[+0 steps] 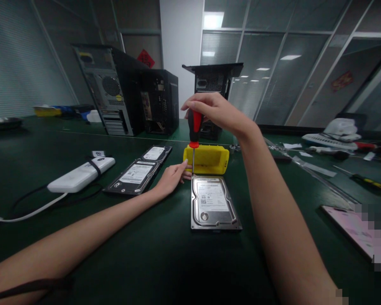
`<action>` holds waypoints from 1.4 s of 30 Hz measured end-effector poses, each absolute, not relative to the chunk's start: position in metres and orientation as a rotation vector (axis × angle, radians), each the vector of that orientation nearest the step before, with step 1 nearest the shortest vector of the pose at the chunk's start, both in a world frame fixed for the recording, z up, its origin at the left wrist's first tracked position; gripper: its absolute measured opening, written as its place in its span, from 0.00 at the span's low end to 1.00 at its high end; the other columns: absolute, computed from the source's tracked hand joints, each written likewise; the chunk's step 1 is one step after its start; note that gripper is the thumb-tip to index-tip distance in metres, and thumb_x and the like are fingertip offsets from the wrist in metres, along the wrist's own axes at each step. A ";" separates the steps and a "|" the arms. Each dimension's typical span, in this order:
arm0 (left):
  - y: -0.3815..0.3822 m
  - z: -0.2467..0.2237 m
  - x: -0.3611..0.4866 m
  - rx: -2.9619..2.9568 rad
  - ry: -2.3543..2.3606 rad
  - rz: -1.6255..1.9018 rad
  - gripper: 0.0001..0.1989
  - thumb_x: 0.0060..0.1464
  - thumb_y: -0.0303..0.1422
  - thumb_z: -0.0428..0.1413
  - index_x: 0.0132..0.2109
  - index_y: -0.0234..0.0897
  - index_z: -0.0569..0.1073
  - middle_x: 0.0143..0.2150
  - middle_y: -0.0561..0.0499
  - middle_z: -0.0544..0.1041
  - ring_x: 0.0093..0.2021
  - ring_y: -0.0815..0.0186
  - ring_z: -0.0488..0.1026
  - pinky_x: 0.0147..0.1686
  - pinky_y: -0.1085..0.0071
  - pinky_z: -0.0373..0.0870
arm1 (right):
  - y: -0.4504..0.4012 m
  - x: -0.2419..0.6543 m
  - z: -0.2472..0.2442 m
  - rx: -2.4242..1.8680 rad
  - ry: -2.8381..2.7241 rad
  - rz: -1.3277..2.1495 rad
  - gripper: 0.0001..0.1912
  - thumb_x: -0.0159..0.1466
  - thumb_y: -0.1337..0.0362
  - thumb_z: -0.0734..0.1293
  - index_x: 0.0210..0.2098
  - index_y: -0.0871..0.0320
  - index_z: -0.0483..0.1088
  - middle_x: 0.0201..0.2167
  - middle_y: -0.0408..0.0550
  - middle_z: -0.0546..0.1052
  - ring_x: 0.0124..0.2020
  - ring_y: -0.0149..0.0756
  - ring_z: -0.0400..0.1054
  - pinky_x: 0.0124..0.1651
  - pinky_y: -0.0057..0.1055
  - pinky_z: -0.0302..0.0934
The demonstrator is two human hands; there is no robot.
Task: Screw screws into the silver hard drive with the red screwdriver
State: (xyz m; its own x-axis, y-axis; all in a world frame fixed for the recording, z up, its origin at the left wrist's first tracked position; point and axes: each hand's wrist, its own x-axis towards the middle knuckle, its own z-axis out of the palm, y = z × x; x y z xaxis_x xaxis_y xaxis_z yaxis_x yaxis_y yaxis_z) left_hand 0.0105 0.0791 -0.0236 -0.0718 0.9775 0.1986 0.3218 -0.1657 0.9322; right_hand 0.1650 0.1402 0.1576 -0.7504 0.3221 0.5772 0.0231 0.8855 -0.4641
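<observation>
Green tabletop (123, 258) — glass partitions (260, 63) behind

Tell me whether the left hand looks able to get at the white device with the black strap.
Probably yes: mainly the flat black hard drives lie between the left hand and the white device, seemingly low enough to pass over, though the fingers are busy near the upright screwdriver.
</observation>
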 end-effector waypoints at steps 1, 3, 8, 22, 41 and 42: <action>0.079 -0.024 0.011 1.537 1.433 1.260 0.29 0.62 0.50 0.43 0.47 0.30 0.76 0.38 0.39 0.81 0.38 0.60 0.79 0.30 0.72 0.71 | 0.142 0.164 0.157 -0.238 -2.356 0.558 0.14 0.67 0.62 0.59 0.39 0.66 0.72 0.32 0.49 0.73 0.32 0.28 0.65 0.34 0.24 0.59; 0.079 -0.023 0.011 1.533 1.432 1.262 0.29 0.62 0.51 0.43 0.47 0.29 0.76 0.38 0.39 0.81 0.38 0.60 0.79 0.30 0.72 0.71 | 0.144 0.162 0.155 -0.226 -2.337 0.517 0.14 0.66 0.59 0.61 0.37 0.65 0.72 0.31 0.47 0.72 0.33 0.28 0.64 0.34 0.24 0.59; 0.078 -0.022 0.011 1.540 1.421 1.262 0.29 0.62 0.50 0.43 0.47 0.29 0.75 0.38 0.39 0.81 0.38 0.60 0.79 0.30 0.72 0.70 | 0.147 0.158 0.152 -0.239 -2.327 0.462 0.17 0.64 0.54 0.64 0.35 0.64 0.72 0.28 0.45 0.70 0.29 0.27 0.60 0.31 0.24 0.55; 0.080 -0.024 0.011 1.541 1.431 1.260 0.28 0.62 0.50 0.43 0.47 0.29 0.76 0.38 0.39 0.81 0.37 0.61 0.79 0.29 0.72 0.70 | 0.153 0.154 0.149 -0.327 -2.336 0.380 0.18 0.66 0.52 0.60 0.31 0.61 0.67 0.27 0.45 0.68 0.30 0.30 0.60 0.37 0.27 0.57; 0.080 -0.025 0.010 1.541 1.405 1.280 0.29 0.61 0.50 0.44 0.47 0.28 0.76 0.38 0.39 0.81 0.37 0.60 0.79 0.29 0.73 0.70 | 0.143 0.168 0.158 -0.435 -2.362 0.470 0.16 0.67 0.63 0.56 0.29 0.64 0.68 0.28 0.48 0.71 0.30 0.29 0.63 0.32 0.26 0.57; 0.080 -0.025 0.010 1.543 1.409 1.279 0.29 0.62 0.50 0.44 0.47 0.28 0.76 0.38 0.39 0.81 0.37 0.61 0.79 0.29 0.73 0.70 | 0.142 0.170 0.159 -0.434 -2.370 0.472 0.15 0.67 0.63 0.57 0.29 0.64 0.69 0.29 0.48 0.71 0.30 0.29 0.63 0.32 0.25 0.57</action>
State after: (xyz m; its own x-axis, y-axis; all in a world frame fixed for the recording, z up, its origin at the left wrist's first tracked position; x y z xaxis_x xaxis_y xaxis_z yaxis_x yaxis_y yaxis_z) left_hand 0.0096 0.0798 -0.0249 -0.0681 0.9741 0.2157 0.3084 -0.1850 0.9331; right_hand 0.1695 0.1418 0.1591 -0.7177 0.4248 0.5518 0.1811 0.8790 -0.4411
